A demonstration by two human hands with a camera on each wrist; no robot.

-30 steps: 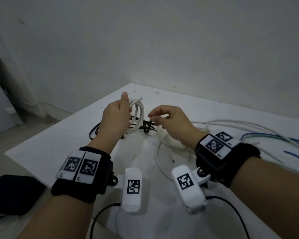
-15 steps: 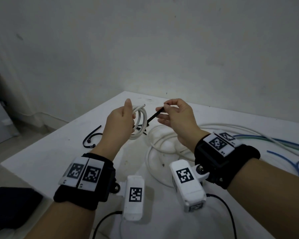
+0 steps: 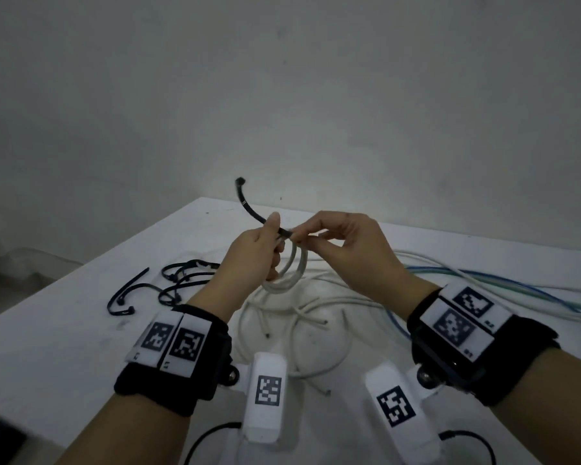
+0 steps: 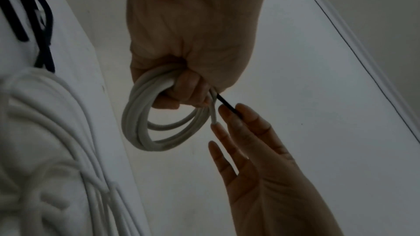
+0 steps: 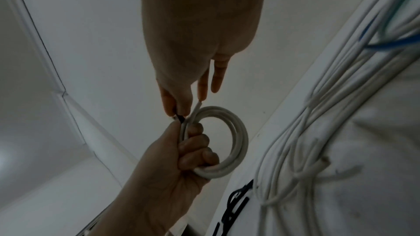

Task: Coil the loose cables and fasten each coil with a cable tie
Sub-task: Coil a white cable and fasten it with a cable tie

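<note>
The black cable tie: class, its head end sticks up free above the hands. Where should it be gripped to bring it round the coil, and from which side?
Pinch the cable tie just below its head, coming from above and the far side. That curved stretch rises clear of the left hand, right hand and coil, so probably nothing blocks the fingers.

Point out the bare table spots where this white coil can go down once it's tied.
Bare table lies at the near left, in front of the black cable ties, and along the far edge behind both hands. Crowded: loose white cables under the hands, blue cables to the right.
</note>
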